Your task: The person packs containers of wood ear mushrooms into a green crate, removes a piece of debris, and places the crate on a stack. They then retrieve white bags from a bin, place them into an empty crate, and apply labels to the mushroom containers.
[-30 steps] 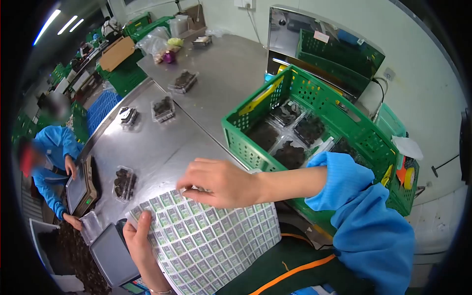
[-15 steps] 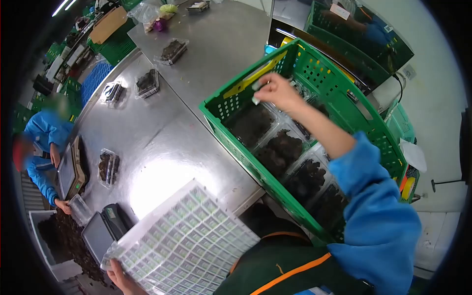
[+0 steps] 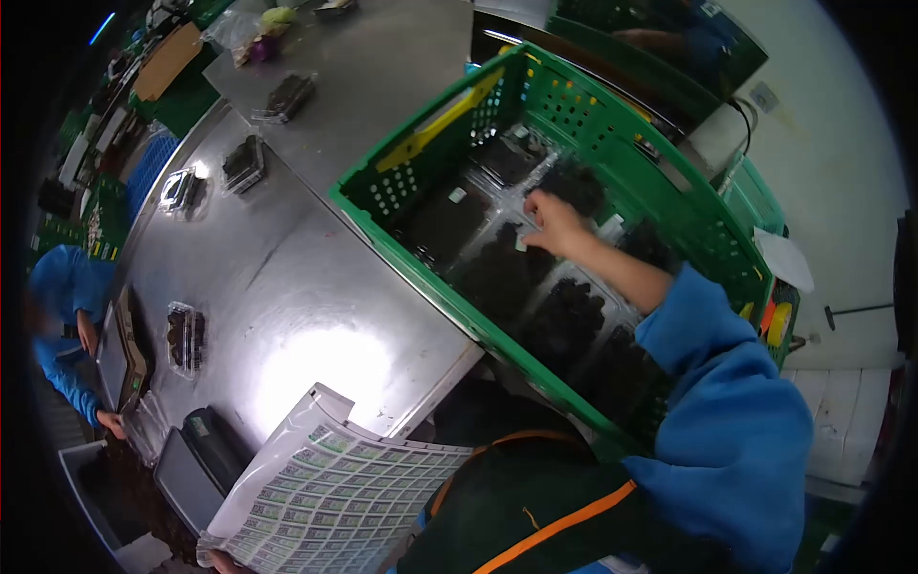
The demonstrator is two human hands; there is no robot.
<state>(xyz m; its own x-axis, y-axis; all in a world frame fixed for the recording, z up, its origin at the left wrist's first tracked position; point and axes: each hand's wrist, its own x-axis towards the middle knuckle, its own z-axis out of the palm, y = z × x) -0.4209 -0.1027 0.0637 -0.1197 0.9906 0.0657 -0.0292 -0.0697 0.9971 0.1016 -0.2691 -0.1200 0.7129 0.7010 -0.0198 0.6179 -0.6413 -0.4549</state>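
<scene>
My left hand (image 3: pixel 226 562), mostly cut off at the bottom edge, grips a curled sheet of printed labels (image 3: pixel 354 497). Inside a green crate (image 3: pixel 650 191), my right hand (image 3: pixel 559 230) is over the clear plastic packs, its thumb and fingers bent. A small white label (image 3: pixel 521 243) is at the thumb tip, over a pack of dark brown pieces (image 3: pixel 507 273). Another label (image 3: pixel 457 195) lies on the neighbouring pack to the left. Pale labels also show on packs farther back. The pack under my right hand is partly hidden.
The crate stands beside a steel table (image 3: pixel 287 239) carrying several clear packs, one of them a nearby pack (image 3: pixel 185 340). A scale (image 3: pixel 191 469) sits near its front. At the far left a person in blue sleeves (image 3: pixel 72 373) works by a white bin (image 3: pixel 86 478).
My right hand has come down from above the crate's left side to the packs. A label now shows on the left pack. The label sheet has curled and sunk lower; the view has shifted right.
</scene>
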